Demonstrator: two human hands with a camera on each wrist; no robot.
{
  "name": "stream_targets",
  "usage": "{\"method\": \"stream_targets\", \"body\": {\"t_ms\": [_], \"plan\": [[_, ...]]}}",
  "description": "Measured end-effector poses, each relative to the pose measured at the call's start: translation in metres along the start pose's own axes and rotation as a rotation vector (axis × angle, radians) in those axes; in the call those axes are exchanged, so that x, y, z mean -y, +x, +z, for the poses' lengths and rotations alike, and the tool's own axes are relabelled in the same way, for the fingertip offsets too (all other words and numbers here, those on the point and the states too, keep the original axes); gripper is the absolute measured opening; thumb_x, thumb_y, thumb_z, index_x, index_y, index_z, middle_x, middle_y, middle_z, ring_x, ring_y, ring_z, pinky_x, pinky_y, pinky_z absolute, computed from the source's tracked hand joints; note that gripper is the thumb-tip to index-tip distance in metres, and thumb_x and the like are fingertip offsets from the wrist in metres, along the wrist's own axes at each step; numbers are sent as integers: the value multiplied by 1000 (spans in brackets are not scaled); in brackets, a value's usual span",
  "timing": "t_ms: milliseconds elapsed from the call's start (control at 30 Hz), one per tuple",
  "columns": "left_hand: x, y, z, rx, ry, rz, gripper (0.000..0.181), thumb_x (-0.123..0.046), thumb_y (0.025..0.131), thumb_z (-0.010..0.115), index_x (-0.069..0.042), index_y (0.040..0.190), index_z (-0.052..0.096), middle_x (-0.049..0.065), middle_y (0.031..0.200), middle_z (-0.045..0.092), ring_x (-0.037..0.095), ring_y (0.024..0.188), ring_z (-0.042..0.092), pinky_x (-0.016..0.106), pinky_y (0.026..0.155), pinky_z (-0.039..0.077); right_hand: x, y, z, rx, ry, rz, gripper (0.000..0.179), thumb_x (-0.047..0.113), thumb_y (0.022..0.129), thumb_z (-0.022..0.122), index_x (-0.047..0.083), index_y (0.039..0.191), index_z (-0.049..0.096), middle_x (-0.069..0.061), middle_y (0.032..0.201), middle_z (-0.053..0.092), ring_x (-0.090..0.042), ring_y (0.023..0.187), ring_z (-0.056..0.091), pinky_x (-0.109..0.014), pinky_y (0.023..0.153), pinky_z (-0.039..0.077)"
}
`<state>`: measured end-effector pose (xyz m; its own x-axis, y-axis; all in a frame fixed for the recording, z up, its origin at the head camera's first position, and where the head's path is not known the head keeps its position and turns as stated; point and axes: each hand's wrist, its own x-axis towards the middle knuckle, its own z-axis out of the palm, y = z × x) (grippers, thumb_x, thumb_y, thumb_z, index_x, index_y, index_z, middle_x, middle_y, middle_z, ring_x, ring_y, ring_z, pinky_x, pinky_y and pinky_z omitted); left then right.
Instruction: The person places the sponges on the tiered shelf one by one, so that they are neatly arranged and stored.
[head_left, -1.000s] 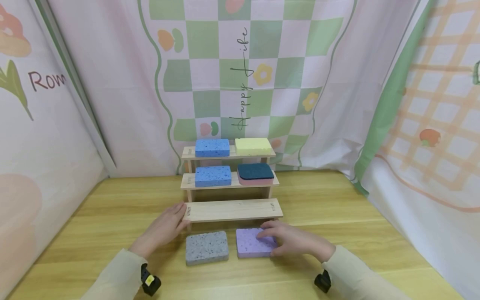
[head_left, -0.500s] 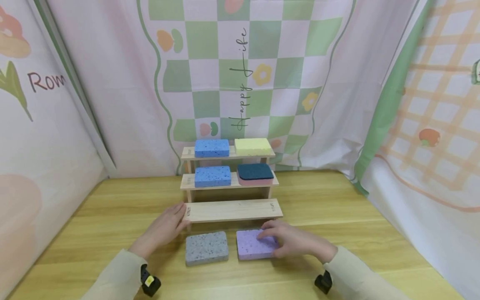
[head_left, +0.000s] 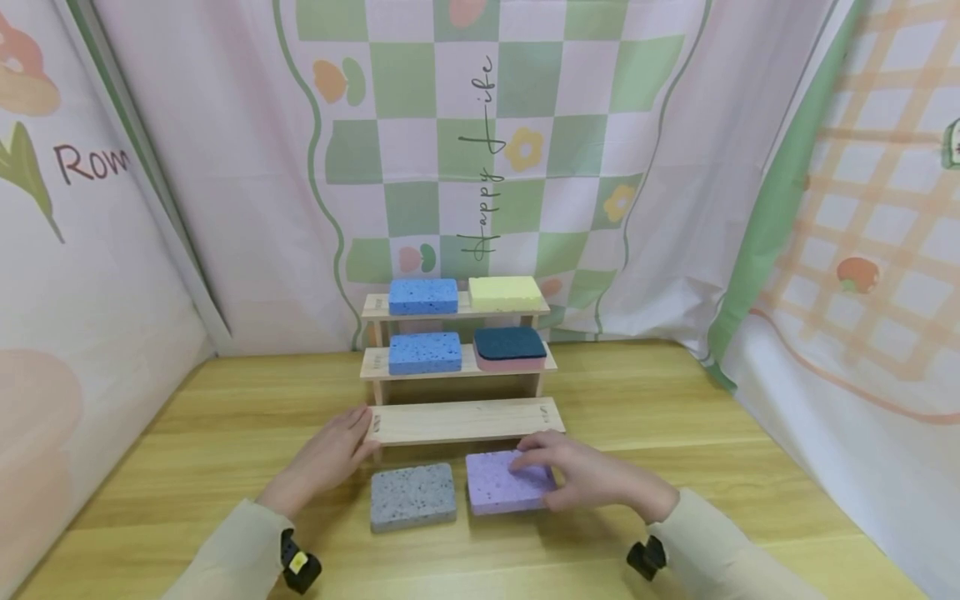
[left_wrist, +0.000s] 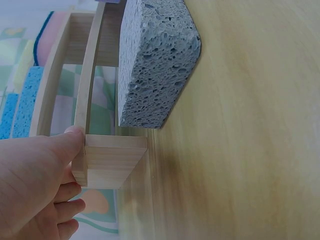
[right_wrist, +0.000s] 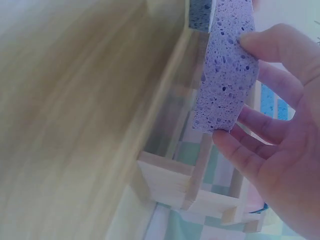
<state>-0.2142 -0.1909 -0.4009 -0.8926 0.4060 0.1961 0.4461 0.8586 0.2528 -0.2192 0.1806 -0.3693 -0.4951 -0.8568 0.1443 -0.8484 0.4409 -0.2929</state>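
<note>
A purple sponge (head_left: 504, 485) is in my right hand (head_left: 588, 475), pinched by its right end between thumb and fingers. In the right wrist view the sponge (right_wrist: 227, 70) is tilted and appears raised off the table. My left hand (head_left: 322, 458) grips the left end of the lowest board of a three-tier wooden shelf (head_left: 465, 422). The left wrist view shows the thumb on the board's front edge and the fingers curled behind it. A grey speckled sponge (head_left: 413, 497) lies flat on the table in front of the shelf, between my hands.
On the top tier sit a blue sponge (head_left: 423, 296) and a yellow sponge (head_left: 505, 292). The middle tier bears another blue sponge (head_left: 424, 352) and a pink sponge with a dark green scouring top (head_left: 511, 343). Patterned curtains (head_left: 570, 167) stand behind the wooden table (head_left: 660, 400).
My right hand has taken a firmer pinch on the purple sponge, which has risen slightly and shifted a little left. The left hand stays on the shelf.
</note>
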Motion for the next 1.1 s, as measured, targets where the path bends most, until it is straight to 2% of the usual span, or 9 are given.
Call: {"method": "stream_targets", "body": {"t_ms": [267,600,833,1100], "plan": [[-1,-1,-2,-3,10,5,55,-24,97,49,14,133,35,30,139,30,42,127,30,51,105,25,6,5,-8,4,9,-11,47,7,70,68,13,117,63,-12,122,50,-24,111,47,-38,91,44],[-2,-1,-3,-10,5,9,54,-22,97,49,15,133,35,30,139,31,42,127,30,51,105,25,11,16,-18,-32,3,-16,48,8,71,69,14,118,62,-12,124,49,-24,112,45,-38,90,44],[-2,-1,-2,-6,4,9,54,-23,97,49,14,134,34,30,139,30,41,128,30,51,105,25,15,25,-27,-51,22,-7,48,10,72,70,14,119,61,-15,128,47,-27,116,42,-42,93,42],[-1,-1,-1,-8,-2,0,55,-25,97,48,14,134,34,30,140,29,41,128,29,51,105,24,18,37,-31,-66,2,-12,47,12,74,69,14,120,61,-12,129,47,-23,116,43,-40,91,43]]}}
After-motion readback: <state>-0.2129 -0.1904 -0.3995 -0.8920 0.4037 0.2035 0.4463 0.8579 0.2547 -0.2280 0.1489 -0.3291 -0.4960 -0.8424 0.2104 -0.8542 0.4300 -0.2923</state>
